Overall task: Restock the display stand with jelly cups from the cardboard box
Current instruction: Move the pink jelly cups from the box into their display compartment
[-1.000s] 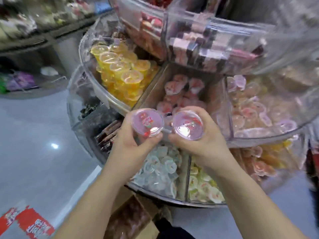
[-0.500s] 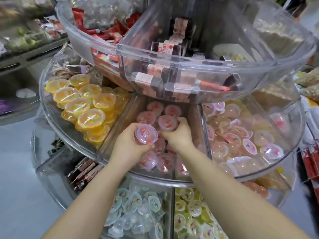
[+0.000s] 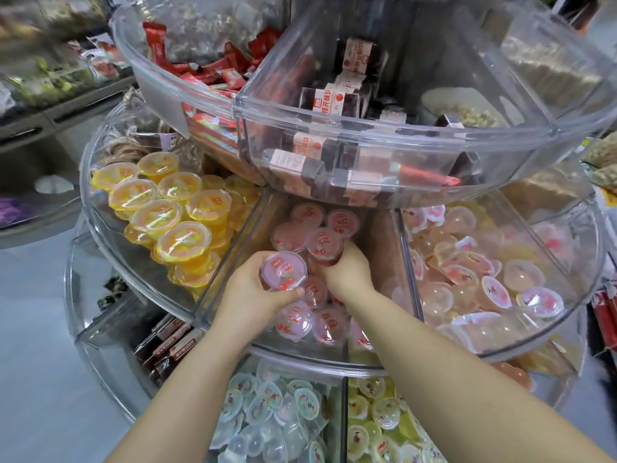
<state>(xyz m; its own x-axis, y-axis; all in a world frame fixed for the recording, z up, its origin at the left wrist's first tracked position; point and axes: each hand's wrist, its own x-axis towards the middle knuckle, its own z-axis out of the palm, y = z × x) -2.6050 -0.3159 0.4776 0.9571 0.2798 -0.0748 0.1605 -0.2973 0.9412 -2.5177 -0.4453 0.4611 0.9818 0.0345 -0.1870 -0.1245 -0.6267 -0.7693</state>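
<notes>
Reaching into the middle tier of a clear, round display stand [image 3: 334, 364], a person's two bare arms come up from the bottom of the view. The left hand [image 3: 253, 295] has its fingers [image 3: 290, 293] and thumb curled round a pink jelly cup [image 3: 283, 270], held upright with its printed foil lid facing up, just above the near part of the centre compartment. The right hand [image 3: 347, 270] is deeper in the same compartment, its fingers wrapped round the body of a second pink jelly cup [image 3: 324, 246], which stands upright and touches the pink cups behind it.

That compartment holds more pink cups: a cluster [image 3: 309, 222] at the back beneath the upper tier, and several lying tilted [image 3: 312, 320] at the front against the clear wall. To the left, a neighbouring compartment is stacked with larger yellow jelly cups [image 3: 167, 208]. To the right, another holds pale pink heart-shaped jellies [image 3: 474, 279] in a loose heap.

The upper tier [image 3: 367, 128] carries red wrapped sweets [image 3: 200, 71] and dark boxed bars with white labels [image 3: 329, 101]. The lower tier shows clear jellies [image 3: 273, 419] and yellow-green jellies [image 3: 377, 422], side by side, divided by a wall. A grey floor [image 3: 33, 362] lies to the left.
</notes>
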